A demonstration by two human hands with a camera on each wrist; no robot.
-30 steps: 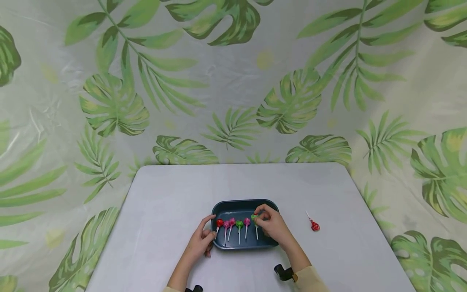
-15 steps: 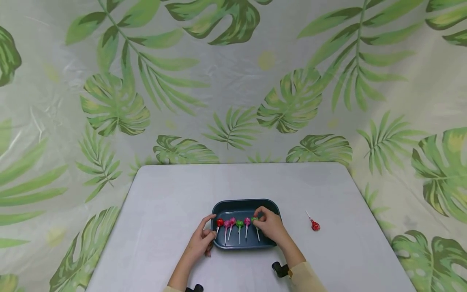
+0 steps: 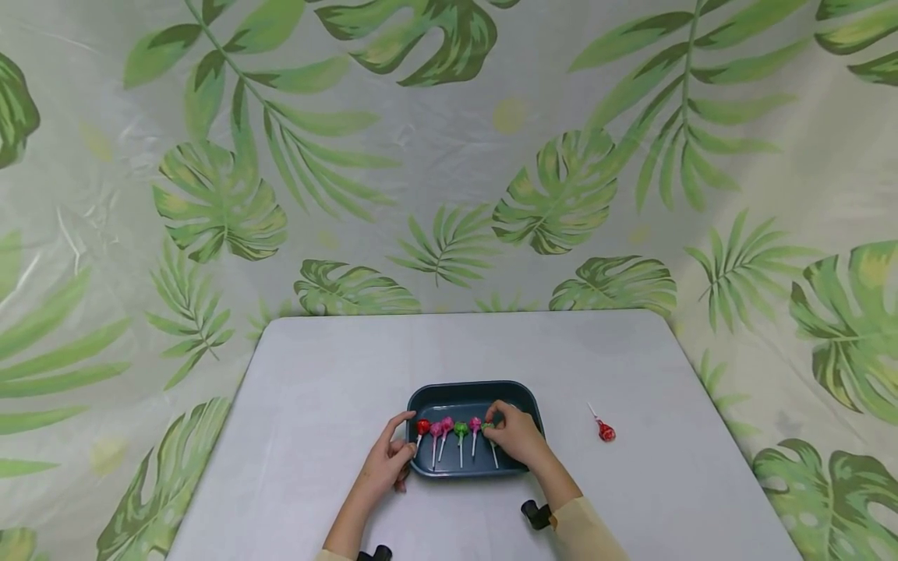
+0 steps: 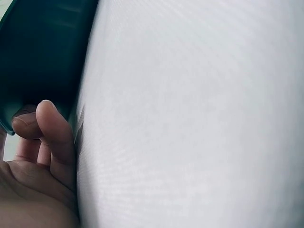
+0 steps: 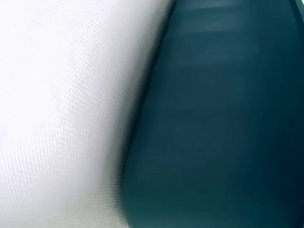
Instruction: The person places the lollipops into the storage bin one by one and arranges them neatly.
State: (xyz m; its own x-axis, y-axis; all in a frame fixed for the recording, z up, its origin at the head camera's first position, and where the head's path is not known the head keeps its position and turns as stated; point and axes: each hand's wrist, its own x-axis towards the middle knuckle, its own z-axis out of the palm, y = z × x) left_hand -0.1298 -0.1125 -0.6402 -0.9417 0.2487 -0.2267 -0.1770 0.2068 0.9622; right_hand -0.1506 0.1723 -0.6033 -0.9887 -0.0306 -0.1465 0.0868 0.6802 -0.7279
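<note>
A dark blue-green tray (image 3: pixel 470 471) lies on the table, its side wall (image 5: pixel 213 118) filling much of the right wrist view. My left hand (image 3: pixel 384 465) grips the tray's left end, with curled fingers at its corner in the left wrist view. Inside the tray, from left to right, are a red lollipop (image 3: pixel 422 427), two pink lollipops (image 3: pixel 447 425), a green lollipop (image 3: pixel 460 429) and another pink lollipop (image 3: pixel 475 425). At the right of this row, my right hand (image 3: pixel 521 435) pinches a second green lollipop (image 3: pixel 495 456) by its head, which the fingers mostly cover. The right wrist view does not show the hand.
One red lollipop (image 3: pixel 606 431) lies on the white table (image 3: pixel 337 366) to the right of the tray, stick pointing away. Behind the table hangs a leaf-patterned cloth (image 3: pixel 449 156).
My right hand has shifted slightly left with the green lollipop, nearer the neighbouring pink one. The lollipop's stick now slants a little. My left hand keeps its place on the tray.
</note>
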